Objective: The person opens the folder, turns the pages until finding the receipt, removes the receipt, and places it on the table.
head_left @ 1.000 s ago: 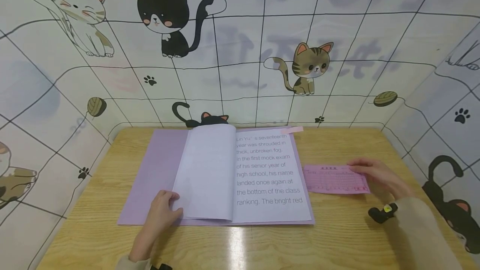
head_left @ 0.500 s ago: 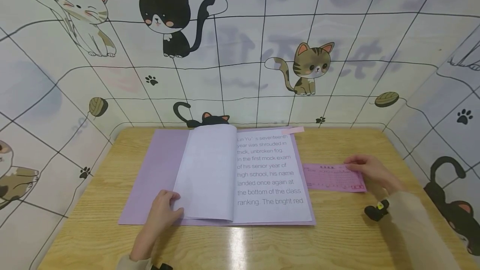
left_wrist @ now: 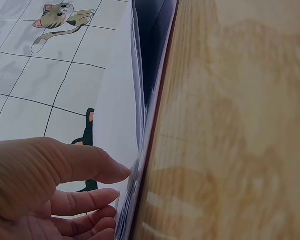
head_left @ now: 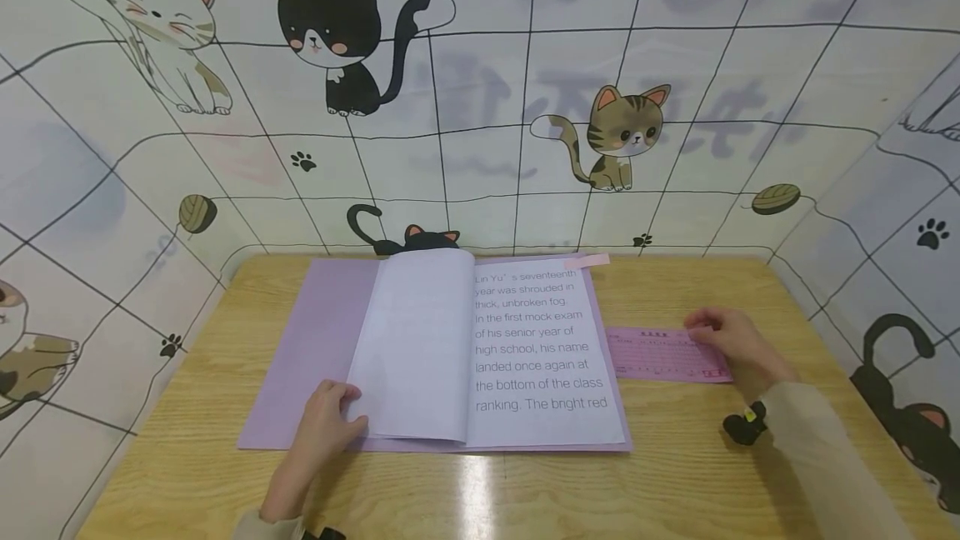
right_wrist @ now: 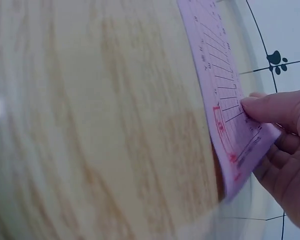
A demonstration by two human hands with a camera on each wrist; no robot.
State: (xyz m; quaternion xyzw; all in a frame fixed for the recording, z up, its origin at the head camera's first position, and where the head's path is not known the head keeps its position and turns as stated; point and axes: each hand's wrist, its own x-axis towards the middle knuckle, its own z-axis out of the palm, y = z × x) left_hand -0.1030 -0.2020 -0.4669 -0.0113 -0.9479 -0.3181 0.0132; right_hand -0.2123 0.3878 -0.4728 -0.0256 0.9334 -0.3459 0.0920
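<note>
A booklet with a lilac cover lies open on the table, its left page blank and its right page printed with large English text. My left hand rests on the lower left corner of the blank page, thumb and fingers spread. In the left wrist view, my thumb touches the page stack near its lower edge. My right hand pinches the right end of a pink printed receipt slip between thumb and fingers. The slip's left end meets the cover's right edge. That end bends upward in the right wrist view near my fingers.
A pink tab sticks out at the booklet's top right corner. The wooden table ends at a cat-patterned wall covering behind and at both sides.
My right hand has moved slightly left with the pink receipt slip, which lies further against the booklet's right edge. My left hand and the booklet have stayed in place.
</note>
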